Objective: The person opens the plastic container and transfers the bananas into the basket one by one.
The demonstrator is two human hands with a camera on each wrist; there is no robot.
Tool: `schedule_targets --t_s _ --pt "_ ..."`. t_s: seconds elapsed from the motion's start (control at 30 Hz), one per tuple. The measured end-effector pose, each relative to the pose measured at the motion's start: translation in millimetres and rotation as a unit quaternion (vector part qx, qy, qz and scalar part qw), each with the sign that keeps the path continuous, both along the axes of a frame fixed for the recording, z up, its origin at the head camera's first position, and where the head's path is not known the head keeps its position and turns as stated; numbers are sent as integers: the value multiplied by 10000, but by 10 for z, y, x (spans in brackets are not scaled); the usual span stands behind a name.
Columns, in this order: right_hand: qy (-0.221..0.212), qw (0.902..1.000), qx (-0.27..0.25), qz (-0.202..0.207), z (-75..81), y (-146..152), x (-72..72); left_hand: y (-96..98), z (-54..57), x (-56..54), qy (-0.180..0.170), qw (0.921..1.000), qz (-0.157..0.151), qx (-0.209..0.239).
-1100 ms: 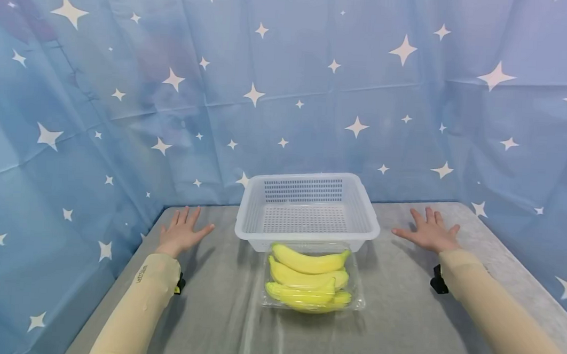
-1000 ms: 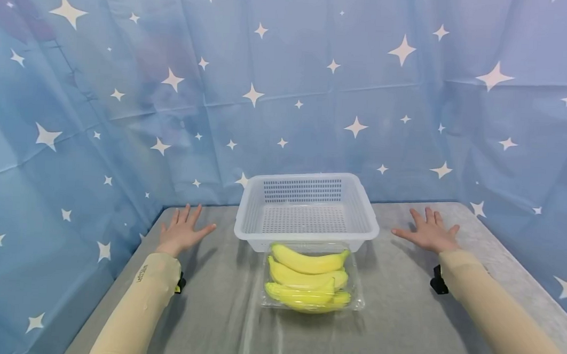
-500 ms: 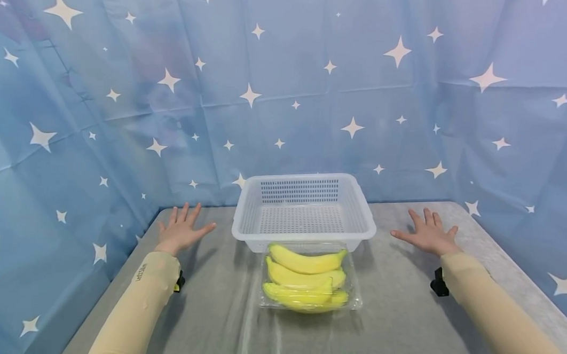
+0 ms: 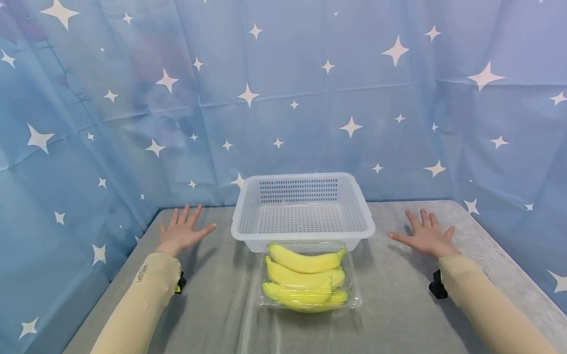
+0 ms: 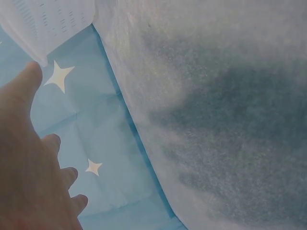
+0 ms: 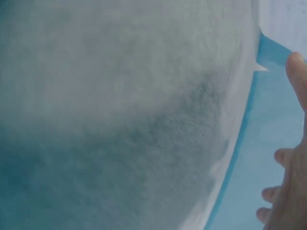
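Note:
A clear plastic box [image 4: 351, 303] of several yellow bananas [image 4: 304, 278] sits at the middle of the table, right in front of a white plastic basket [image 4: 302, 234] with slotted walls. Nothing lies inside the basket. My left hand [image 4: 180, 234] is held left of the basket with its fingers spread, touching neither object. On the other side, my right hand [image 4: 427, 237] is likewise spread and holds nothing. Each wrist view shows its hand's thumb and fingertips, with a corner of the basket beyond.
A grey cloth covers the table [image 4: 208, 323]. Blue curtain [image 4: 297, 92] with white stars hangs behind it and along both sides. The basket stands near the table's back edge. Both forearms wear beige sleeves [image 4: 137, 303], with a small dark device at each wrist.
The whole head view has shifted slightly, so the basket and bananas appear a little further left. My right hand has drifted slightly left in view; the left hand is nearly still.

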State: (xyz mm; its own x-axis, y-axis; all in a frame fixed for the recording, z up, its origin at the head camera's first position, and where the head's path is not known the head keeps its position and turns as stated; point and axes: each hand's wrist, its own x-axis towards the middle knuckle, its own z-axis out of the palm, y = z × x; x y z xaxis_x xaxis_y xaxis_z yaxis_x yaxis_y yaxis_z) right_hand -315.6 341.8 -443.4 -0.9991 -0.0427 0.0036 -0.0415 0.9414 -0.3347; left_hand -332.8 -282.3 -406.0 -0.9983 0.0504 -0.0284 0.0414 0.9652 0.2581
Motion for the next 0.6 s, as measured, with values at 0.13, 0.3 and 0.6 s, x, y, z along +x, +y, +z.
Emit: schedule_targets --t_s 0.13,0.3,0.6 --pt "154 9999 27 -26 24 20 -1 11 -7 7 -41 10000 -11 1" --pt "276 9996 102 -27 75 30 1 17 -4 10 -35 10000 -18 11" --pt "209 9998 -13 -5 67 27 5 34 34 7 -45 10000 -57 -11"
